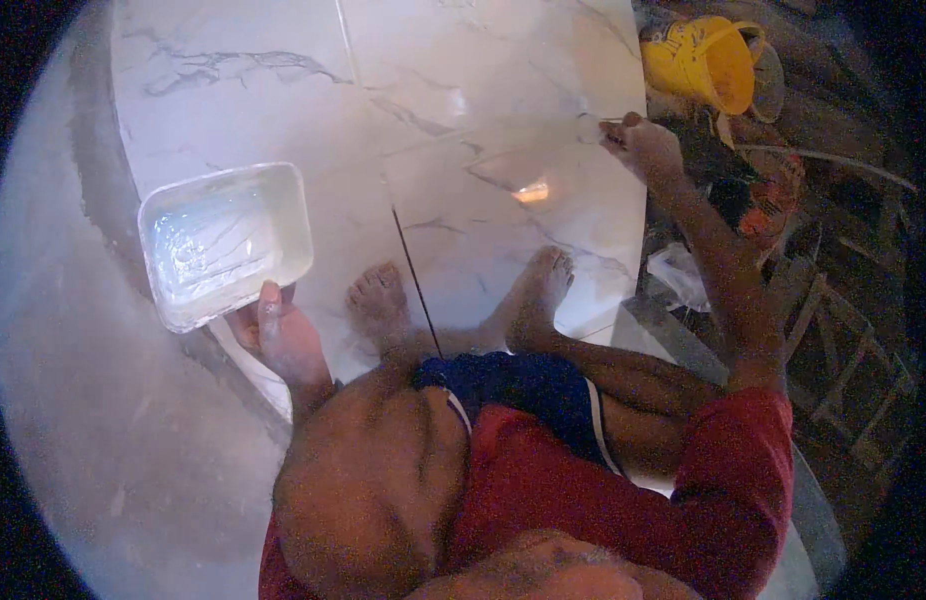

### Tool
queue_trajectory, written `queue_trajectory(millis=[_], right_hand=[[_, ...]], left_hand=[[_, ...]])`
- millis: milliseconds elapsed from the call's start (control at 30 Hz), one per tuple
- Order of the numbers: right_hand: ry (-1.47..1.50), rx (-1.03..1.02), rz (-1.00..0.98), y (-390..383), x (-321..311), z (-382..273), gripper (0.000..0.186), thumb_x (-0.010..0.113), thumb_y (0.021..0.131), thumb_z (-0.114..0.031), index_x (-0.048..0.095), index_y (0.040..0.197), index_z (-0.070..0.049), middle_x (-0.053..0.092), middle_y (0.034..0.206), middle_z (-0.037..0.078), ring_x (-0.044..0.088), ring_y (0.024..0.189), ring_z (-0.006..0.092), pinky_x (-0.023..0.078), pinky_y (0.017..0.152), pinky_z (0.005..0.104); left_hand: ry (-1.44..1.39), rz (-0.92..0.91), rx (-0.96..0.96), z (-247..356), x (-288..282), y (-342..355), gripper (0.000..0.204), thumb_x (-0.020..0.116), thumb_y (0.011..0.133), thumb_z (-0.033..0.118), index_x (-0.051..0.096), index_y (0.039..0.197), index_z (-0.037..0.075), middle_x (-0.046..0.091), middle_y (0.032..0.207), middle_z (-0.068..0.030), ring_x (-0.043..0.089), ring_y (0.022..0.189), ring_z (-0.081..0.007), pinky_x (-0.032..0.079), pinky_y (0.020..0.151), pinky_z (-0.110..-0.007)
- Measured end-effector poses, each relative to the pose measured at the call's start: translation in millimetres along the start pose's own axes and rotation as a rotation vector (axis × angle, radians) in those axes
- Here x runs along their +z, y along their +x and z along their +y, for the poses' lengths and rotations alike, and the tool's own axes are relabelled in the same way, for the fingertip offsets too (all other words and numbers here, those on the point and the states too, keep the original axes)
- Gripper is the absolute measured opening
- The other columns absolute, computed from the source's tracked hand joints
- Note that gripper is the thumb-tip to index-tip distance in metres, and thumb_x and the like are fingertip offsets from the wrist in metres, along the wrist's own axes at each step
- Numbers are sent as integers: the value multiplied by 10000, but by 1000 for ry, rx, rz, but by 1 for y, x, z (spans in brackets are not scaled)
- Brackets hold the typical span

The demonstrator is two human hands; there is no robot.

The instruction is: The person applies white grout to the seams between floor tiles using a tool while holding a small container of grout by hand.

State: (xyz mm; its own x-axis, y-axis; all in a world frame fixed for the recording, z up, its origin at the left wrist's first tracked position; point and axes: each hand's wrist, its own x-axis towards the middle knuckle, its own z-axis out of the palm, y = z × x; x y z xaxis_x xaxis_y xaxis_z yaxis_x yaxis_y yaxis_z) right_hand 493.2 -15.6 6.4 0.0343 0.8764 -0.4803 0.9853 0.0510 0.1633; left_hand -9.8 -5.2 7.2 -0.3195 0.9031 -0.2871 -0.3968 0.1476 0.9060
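Observation:
My left hand [286, 337] grips the near edge of a white rectangular plastic tub [301, 215], thumb over the rim. The tub is tilted, and a wet, whitish smear coats its inside. At the right edge of the marble-look tiles [503, 60], my right hand [643, 150] is closed with the fingers bent. Something small and thin shows at its fingertips near the tile surface, too blurred to name. A joint between the tiles runs away from me between my bare feet; its near part [413, 270] is dark, its far part pale.
A yellow bucket [688, 60] lies tipped at the far right, beside the tile edge. Near it are an orange-red bag [773, 205] and a crumpled clear plastic piece [680, 277]. A ladder-like frame [848, 350] stands at the right. Rough grey concrete [93, 400] borders the tiles on the left.

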Motion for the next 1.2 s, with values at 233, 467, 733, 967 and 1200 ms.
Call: queue_trajectory(millis=[233,467,733,967,1200], right_hand=[[320,74,175,-1,22,-19,349,600,906,-421,669,1152,-183,646,1054,129,664,881,327,540,776,438],[320,164,55,2,35,-15,340,591,916,-400,647,1138,-149,646,1094,142,657,929,340,539,781,434],[272,45,95,6,3,-69,290,584,913,-407,661,1119,-218,660,1016,101,666,862,327,548,736,431],[41,-405,145,28,-39,-201,236,584,884,-258,632,1094,-163,632,931,82,666,897,259,572,663,413],[-18,-497,17,36,-52,-213,209,580,841,-192,638,988,-55,634,951,126,660,916,273,573,650,418]], left_hand=[[23,13,17,12,14,-3,660,647,827,-24,365,1420,48,452,1394,-171,501,1239,-318,509,982,-448],[40,-33,8,8,11,-2,651,628,850,-8,356,1433,88,456,1409,-148,489,1262,-313,481,1002,-490],[18,-25,8,5,4,0,681,671,816,11,360,1422,35,456,1391,-170,488,1254,-320,477,1010,-462],[-4,-26,22,5,3,-2,668,653,801,-22,392,1411,50,461,1397,-147,482,1256,-307,472,995,-450],[30,-11,-14,2,2,0,686,640,825,-4,337,1438,45,433,1417,-174,465,1275,-312,452,1023,-468]])
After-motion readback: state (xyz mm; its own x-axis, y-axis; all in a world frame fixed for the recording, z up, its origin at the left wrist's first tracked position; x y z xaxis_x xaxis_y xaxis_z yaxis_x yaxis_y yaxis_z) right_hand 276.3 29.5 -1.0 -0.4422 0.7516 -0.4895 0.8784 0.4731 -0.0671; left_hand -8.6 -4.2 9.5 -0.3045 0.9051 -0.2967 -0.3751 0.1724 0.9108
